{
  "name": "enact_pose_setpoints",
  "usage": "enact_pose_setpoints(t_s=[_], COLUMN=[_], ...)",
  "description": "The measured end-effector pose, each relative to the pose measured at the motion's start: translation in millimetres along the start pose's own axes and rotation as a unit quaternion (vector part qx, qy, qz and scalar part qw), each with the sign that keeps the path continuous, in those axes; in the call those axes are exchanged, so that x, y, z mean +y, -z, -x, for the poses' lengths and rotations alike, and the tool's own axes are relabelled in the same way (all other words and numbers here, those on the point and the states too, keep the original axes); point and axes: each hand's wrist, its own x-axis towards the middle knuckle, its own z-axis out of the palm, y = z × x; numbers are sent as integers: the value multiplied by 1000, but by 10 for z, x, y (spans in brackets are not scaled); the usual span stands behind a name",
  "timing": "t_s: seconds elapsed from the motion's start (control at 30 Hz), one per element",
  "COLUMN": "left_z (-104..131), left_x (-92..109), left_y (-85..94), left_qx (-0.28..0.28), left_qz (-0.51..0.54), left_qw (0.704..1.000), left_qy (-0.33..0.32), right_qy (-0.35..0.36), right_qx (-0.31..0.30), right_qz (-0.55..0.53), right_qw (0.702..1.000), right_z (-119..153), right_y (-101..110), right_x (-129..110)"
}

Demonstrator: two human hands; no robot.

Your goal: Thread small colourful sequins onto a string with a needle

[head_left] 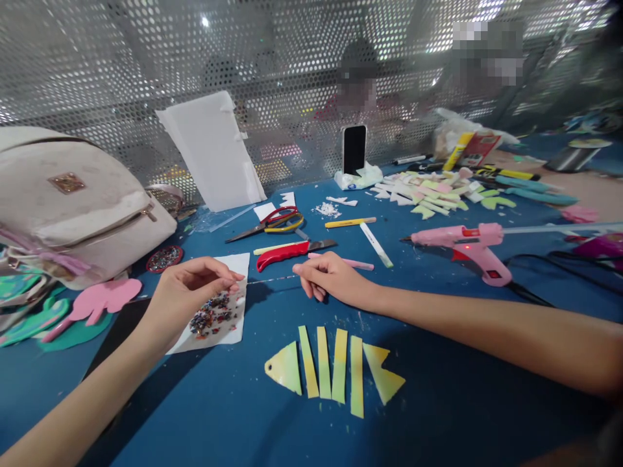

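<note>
Blue felt-like tabletop [233, 402] covers the whole work area. L hand [187, 292] hovers over a white paper sheet [228, 305] w/ a heap of small multicolour sequins [214, 316] on it; thumb & forefinger tips pressed together, pinching one end of a thin stick [270, 279] that spans the gap to the other hand. Can't tell if a sequin is also in that pinch, too small. R hand [328, 279] rests knuckles-down on the tabletop, fingers curled in & closed on the stick's other end; forearm comes in from the right edge.

Just below the hands, near centre: yellow-green foam fish [335, 370] cut into strips, head piece at left, four upright strips in the middle, tail at right, pieces apart w/ small gaps.

Behind R hand: pink pen [353, 263], red-handled utility knife [292, 253], white stick [376, 245], yellow pen [349, 222]. Scissors [272, 222] w/ red & yellow handles lie further back, left of centre. Pink glue gun [462, 243] sits to the right, red light on, nozzle pointing left.

Far left: beige backpack [73, 201], pink & teal foam cutouts [87, 311] beside it, a small round dish of sequins [164, 258] near the bag. Back centre: phone [354, 149] propped upright; pile of pastel foam scraps [428, 191] to its right. White sheets [211, 149] lean on the perforated metal screen [121, 58] behind.
</note>
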Motion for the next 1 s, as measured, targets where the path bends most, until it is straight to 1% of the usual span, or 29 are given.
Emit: enact_pose_setpoints(t_s=[0.1,0.3,0.53,0.67,0.83,0.9,1.0], left_z=[7,8,-2,5,12,15,22], left_x=[7,64,44,21,21,24,36], left_y=[-7,-49,-59,-75,-101,-101,-93], left_qx=[2,1,-9,-13,-17,-14,-5], left_qz=[1,10,19,22,26,28,30], left_qw=[1000,1000,1000,1000,999,999,999], left_qy=[-1,-6,-9,-8,-11,-13,-17], right_qy=[-10,4,27,19,5,10,18], right_qx=[-3,-10,-9,-9,-23,-28,-28], right_qz=[-2,-16,27,35,11,21,68], right_qw=[1000,1000,999,999,1000,999,997], right_z=[-1,-32,-32,-41,-57,-48,-29], right_y=[-9,-25,-23,-25,-31,-33,-38], right_x=[-12,11,59,65,52,25,-10])
